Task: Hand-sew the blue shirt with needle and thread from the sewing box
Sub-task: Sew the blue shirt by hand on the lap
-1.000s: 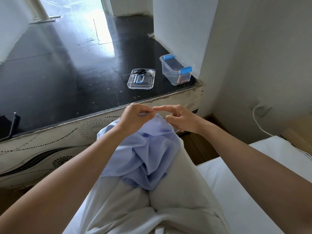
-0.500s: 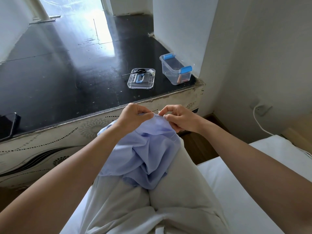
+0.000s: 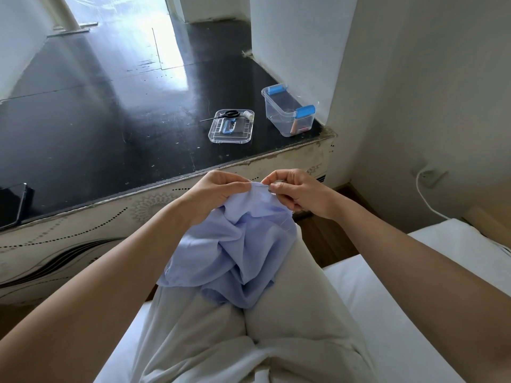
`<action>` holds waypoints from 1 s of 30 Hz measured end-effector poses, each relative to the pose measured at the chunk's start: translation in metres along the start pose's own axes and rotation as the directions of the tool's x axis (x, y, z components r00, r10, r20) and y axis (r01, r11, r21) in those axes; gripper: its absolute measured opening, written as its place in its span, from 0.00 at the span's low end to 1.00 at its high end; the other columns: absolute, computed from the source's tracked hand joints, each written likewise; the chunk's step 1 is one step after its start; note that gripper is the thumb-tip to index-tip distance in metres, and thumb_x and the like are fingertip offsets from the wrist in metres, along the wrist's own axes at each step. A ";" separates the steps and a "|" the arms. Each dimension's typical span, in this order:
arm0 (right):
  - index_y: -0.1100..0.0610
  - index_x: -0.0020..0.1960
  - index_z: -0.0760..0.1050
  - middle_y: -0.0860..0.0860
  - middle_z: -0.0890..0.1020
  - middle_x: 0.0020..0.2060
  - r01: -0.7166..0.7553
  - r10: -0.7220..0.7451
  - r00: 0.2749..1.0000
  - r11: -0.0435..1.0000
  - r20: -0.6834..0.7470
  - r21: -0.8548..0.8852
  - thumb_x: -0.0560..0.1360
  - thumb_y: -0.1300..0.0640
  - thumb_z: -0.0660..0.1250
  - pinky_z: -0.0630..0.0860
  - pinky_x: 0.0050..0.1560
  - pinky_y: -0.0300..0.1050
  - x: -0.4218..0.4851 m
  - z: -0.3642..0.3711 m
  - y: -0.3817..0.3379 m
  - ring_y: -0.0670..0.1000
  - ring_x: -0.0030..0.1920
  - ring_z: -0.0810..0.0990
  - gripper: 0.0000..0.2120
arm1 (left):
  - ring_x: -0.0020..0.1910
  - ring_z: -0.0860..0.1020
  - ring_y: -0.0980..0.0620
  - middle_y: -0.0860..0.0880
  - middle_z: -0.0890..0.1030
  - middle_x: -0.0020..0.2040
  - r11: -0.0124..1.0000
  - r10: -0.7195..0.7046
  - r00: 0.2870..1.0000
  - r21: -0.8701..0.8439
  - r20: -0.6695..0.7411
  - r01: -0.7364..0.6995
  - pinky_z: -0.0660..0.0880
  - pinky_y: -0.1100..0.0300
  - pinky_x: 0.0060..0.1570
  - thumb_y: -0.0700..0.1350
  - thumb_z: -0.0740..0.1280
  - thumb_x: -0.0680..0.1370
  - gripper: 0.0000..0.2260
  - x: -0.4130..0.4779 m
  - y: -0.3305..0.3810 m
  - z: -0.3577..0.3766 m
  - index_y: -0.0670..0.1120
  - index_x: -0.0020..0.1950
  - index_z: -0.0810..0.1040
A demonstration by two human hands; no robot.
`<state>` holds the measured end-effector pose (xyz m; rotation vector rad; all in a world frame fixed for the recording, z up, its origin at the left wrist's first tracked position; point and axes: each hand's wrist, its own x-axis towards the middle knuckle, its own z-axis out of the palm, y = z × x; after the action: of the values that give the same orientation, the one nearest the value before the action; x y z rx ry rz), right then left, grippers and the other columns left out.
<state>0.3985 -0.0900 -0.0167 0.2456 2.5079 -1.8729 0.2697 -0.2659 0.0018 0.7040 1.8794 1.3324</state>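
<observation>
Through the head camera I look down on a seated person's lap, with both bare forearms reaching forward. The blue shirt [image 3: 237, 252] is a soft, thin, pale blue cloth, bunched in loose folds over the knees of smooth, off-white trousers [image 3: 293, 313]. Its top edge is lifted up between the two hands.

The left hand [image 3: 218, 189] has its fingers curled, and its grip is clamped on a fold at that raised edge. The right hand [image 3: 300, 193] sits just beside it, fingers curled, thumb and forefinger pressed together. Its grip pinches the needle [image 3: 261, 184], a fine straight sliver lying along the cloth edge between the two hands. I cannot make out the thread.

Beyond the hands runs a glossy black worktop [image 3: 110, 128], scuffed and speckled, with a cream front patterned in dotted curves. On it, well apart from the hands, stands the sewing box [image 3: 287, 114], a clear, rectangular plastic tub with blue clips at both ends. Near it, to the left, its flat clear lid [image 3: 231, 132] lies with black-handled scissors [image 3: 228, 114] and a small white spool [image 3: 249, 115] resting at its far edge. A dark phone [image 3: 12, 205] lies at the worktop's left edge. A white cable [image 3: 425, 197] curves down the pale wall on the right towards the white bed [image 3: 387, 299].
</observation>
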 end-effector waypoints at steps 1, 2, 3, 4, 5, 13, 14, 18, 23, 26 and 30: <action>0.60 0.59 0.75 0.47 0.74 0.27 0.000 0.000 1.000 1.000 0.002 0.011 0.83 0.61 0.58 0.69 0.28 0.33 0.000 0.000 0.001 0.45 0.25 0.68 0.09 | 0.42 0.78 0.50 0.43 0.83 0.43 1.000 -0.001 1.000 -0.004 0.009 0.001 0.74 0.55 0.45 0.39 0.70 0.76 0.10 0.000 0.000 0.000 0.50 0.38 0.87; 0.60 0.58 0.74 0.47 0.74 0.27 0.001 -0.001 1.000 1.000 0.006 0.022 0.83 0.61 0.58 0.69 0.29 0.32 0.000 0.000 0.002 0.45 0.25 0.68 0.09 | 0.43 0.78 0.49 0.43 0.83 0.43 1.000 -0.006 1.000 -0.014 0.021 0.006 0.74 0.55 0.45 0.39 0.70 0.77 0.10 0.000 0.000 0.000 0.49 0.39 0.87; 0.60 0.58 0.74 0.46 0.74 0.27 0.004 -0.004 1.000 0.999 0.012 0.034 0.83 0.61 0.57 0.69 0.29 0.32 -0.001 0.000 0.002 0.45 0.25 0.68 0.09 | 0.43 0.78 0.49 0.42 0.82 0.44 1.000 -0.012 0.999 -0.028 0.034 0.013 0.74 0.55 0.46 0.39 0.70 0.77 0.09 0.000 0.000 -0.001 0.49 0.40 0.87; 0.60 0.58 0.74 0.46 0.73 0.27 0.005 -0.006 1.000 0.999 0.018 0.045 0.83 0.61 0.57 0.69 0.29 0.32 -0.001 0.001 0.002 0.45 0.26 0.68 0.09 | 0.44 0.78 0.49 0.42 0.82 0.44 0.999 -0.015 0.999 -0.044 0.049 0.017 0.74 0.54 0.47 0.39 0.69 0.77 0.09 0.000 -0.001 -0.001 0.48 0.41 0.87; 0.60 0.58 0.74 0.46 0.73 0.27 0.004 -0.005 1.000 0.999 0.024 0.054 0.83 0.61 0.57 0.69 0.29 0.32 -0.001 0.001 0.002 0.45 0.26 0.68 0.09 | 0.44 0.77 0.49 0.42 0.82 0.44 0.998 -0.015 0.998 -0.054 0.064 0.019 0.74 0.55 0.46 0.39 0.69 0.77 0.08 0.001 -0.002 -0.001 0.47 0.42 0.87; 0.61 0.57 0.71 0.56 0.70 0.32 -0.007 0.000 0.998 0.994 0.065 0.112 0.83 0.60 0.57 0.67 0.30 0.35 0.000 0.005 0.001 0.46 0.28 0.66 0.07 | 0.40 0.79 0.51 0.45 0.83 0.41 0.989 -0.043 0.991 -0.138 0.123 0.060 0.77 0.62 0.39 0.41 0.68 0.77 0.05 0.003 -0.008 0.004 0.41 0.47 0.83; 0.61 0.56 0.72 0.56 0.70 0.33 0.001 -0.008 0.998 0.994 0.063 0.111 0.83 0.59 0.57 0.67 0.30 0.37 0.002 0.007 0.001 0.47 0.28 0.66 0.07 | 0.40 0.79 0.52 0.45 0.83 0.41 0.989 -0.038 0.992 -0.135 0.122 0.054 0.77 0.62 0.39 0.41 0.68 0.77 0.05 0.003 -0.008 0.005 0.41 0.47 0.83; 0.61 0.56 0.71 0.57 0.72 0.31 0.037 -0.036 0.999 0.992 -0.006 0.120 0.81 0.57 0.60 0.68 0.28 0.38 0.007 0.010 0.002 0.48 0.27 0.68 0.07 | 0.39 0.79 0.51 0.46 0.83 0.40 0.979 -0.033 0.997 -0.198 0.069 0.046 0.77 0.62 0.38 0.40 0.68 0.77 0.04 0.004 -0.007 0.007 0.42 0.47 0.82; 0.61 0.53 0.72 0.58 0.74 0.33 0.059 -0.050 0.996 0.990 -0.075 0.128 0.79 0.57 0.64 0.67 0.28 0.38 0.010 0.013 0.004 0.47 0.28 0.69 0.07 | 0.39 0.77 0.51 0.45 0.81 0.39 0.992 -0.019 0.999 -0.127 0.045 0.024 0.76 0.61 0.39 0.39 0.68 0.78 0.04 0.003 -0.007 0.010 0.41 0.46 0.82; 0.60 0.56 0.71 0.57 0.74 0.32 0.041 -0.031 0.996 0.993 -0.087 0.114 0.79 0.56 0.64 0.68 0.27 0.36 0.010 0.014 0.005 0.46 0.27 0.69 0.09 | 0.39 0.76 0.51 0.44 0.81 0.40 0.999 -0.019 1.000 -0.036 0.022 0.020 0.75 0.60 0.40 0.41 0.69 0.78 0.05 0.003 -0.005 0.011 0.41 0.46 0.83; 0.60 0.64 0.66 0.55 0.70 0.30 0.018 -0.006 0.996 0.991 -0.091 0.134 0.81 0.55 0.61 0.65 0.27 0.37 0.010 0.018 0.007 0.45 0.27 0.66 0.14 | 0.40 0.76 0.50 0.41 0.80 0.42 0.996 -0.034 0.999 -0.085 0.008 0.034 0.74 0.58 0.41 0.42 0.69 0.78 0.08 0.003 -0.002 0.013 0.36 0.49 0.82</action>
<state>0.3874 -0.1039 -0.0290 0.3245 2.4454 -2.0850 0.2785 -0.2573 -0.0039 0.6292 1.8104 1.3787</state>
